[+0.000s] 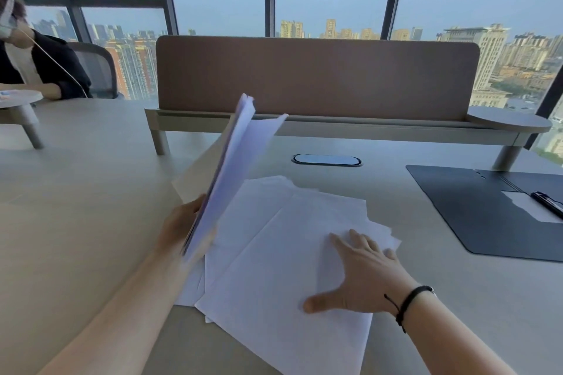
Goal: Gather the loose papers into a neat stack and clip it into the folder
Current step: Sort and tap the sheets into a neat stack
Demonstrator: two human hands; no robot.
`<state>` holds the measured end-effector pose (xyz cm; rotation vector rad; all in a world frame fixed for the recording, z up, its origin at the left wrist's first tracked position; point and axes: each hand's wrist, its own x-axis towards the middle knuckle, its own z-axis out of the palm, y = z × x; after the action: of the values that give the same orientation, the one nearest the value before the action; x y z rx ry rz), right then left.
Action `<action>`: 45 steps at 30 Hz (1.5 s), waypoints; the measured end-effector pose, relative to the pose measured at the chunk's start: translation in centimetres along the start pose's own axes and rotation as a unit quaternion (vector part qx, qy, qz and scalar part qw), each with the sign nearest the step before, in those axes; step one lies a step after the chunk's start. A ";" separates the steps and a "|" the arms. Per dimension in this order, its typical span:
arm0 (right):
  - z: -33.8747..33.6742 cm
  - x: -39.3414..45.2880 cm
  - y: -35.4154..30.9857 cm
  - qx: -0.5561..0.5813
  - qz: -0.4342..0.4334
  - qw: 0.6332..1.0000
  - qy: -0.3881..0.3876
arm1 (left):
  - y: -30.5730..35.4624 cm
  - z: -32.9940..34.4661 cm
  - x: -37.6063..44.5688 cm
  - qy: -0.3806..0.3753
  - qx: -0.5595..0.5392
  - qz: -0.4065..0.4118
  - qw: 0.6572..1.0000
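Note:
My left hand (179,227) grips a sheaf of white papers (234,167) by its lower edge, holding it tilted up on end above the desk. Several loose white sheets (274,240) lie fanned and overlapping flat on the desk below it. My right hand (362,271) rests flat on the right side of these sheets, fingers spread and straight. The dark folder (466,207) lies open on the desk at the right, apart from the papers, with a white sheet (530,205) and a black clip bar (548,202) inside it.
A brown divider screen (316,76) on a raised shelf stands across the back of the desk (76,192). An oval cable port (326,159) sits behind the papers. Another person (33,61) sits at far left beside a small round stand (21,100).

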<state>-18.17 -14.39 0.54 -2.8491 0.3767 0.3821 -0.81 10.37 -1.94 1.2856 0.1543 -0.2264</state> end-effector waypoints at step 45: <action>-0.7 2.6 3.4 0.232 0.040 0.948 0.216 | 1.3 0.6 -0.9 -0.045 -0.057 -0.013 0.997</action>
<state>-16.57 -18.32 -0.27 -2.4318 0.5757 -0.2961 -1.31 10.21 -0.35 1.1595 0.1066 -0.2932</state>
